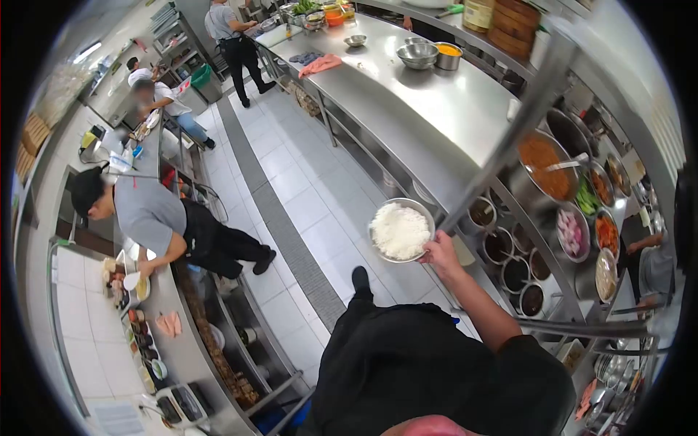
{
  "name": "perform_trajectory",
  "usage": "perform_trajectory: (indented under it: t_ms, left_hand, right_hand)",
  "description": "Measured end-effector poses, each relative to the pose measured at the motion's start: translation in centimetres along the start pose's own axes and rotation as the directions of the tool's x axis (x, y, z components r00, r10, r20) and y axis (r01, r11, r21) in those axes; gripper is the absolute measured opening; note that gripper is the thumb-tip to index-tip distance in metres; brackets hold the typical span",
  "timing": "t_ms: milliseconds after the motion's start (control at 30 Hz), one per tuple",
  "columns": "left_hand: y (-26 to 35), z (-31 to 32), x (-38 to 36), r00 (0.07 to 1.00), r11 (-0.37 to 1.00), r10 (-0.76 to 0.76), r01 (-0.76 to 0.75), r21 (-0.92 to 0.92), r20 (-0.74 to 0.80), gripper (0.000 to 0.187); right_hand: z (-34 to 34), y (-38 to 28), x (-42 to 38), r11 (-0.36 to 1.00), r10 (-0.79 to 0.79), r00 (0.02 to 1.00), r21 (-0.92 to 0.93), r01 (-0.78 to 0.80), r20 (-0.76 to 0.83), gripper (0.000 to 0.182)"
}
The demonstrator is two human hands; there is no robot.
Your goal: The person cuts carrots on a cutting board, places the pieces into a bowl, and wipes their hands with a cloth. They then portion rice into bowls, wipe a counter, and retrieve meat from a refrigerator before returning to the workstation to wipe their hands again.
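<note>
A round metal bowl point(373, 246) filled with white rice point(400, 231) is held out over the tiled floor. My right hand point(440, 254) grips its rim on the near right side, with the forearm reaching up from the black sleeve. The bowl is roughly level, beside a metal post. My left hand does not show anywhere in the picture.
On the right, pots of sauce and a pan of orange stew point(545, 167) line the shelves. A long steel counter point(436, 109) runs along the far side. A co-worker point(156, 211) bends over the left counter; other people stand farther back.
</note>
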State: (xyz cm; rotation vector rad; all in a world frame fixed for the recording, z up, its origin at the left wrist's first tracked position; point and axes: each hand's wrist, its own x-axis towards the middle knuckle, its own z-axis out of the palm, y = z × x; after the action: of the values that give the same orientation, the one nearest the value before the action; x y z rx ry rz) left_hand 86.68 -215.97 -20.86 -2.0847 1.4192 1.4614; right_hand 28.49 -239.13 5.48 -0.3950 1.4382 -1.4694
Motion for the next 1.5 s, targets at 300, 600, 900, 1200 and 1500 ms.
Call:
perform_trajectory:
  t_ms: [300,600,900,1200,1500]
  left_hand:
    - [29.7,-30.4,29.9,0.857,0.843,0.475,-0.377,0.384,-0.202,0.05]
    - [80.5,-50.8,28.3,0.419,0.434,0.901,-0.847,0.306,-0.115,0.052]
    - [103.5,-54.2,38.7,0.266,0.192,0.957,-0.88,0.434,0.117,0.059]
    - [126.7,-57.4,58.9,0.053,-0.235,0.926,-0.696,0.678,0.375,0.066]
    - [140.6,-38.1,65.9,-0.396,-0.464,0.885,-0.695,0.549,0.247,0.062]
  right_hand:
    - [4.1,-3.7,17.0,0.999,-0.037,0.938,-0.001,0.039,-0.346,0.023]
    - [7.8,-10.6,31.8,0.981,-0.056,0.882,0.137,0.134,-0.467,0.029]
    - [13.4,-16.2,47.9,0.964,-0.072,0.855,0.182,0.191,-0.514,0.02]
    - [17.0,-21.0,50.7,0.958,-0.079,0.736,0.153,0.243,-0.672,0.026]
    - [21.2,-19.4,51.6,0.902,0.077,0.465,0.261,0.344,-0.882,0.025]
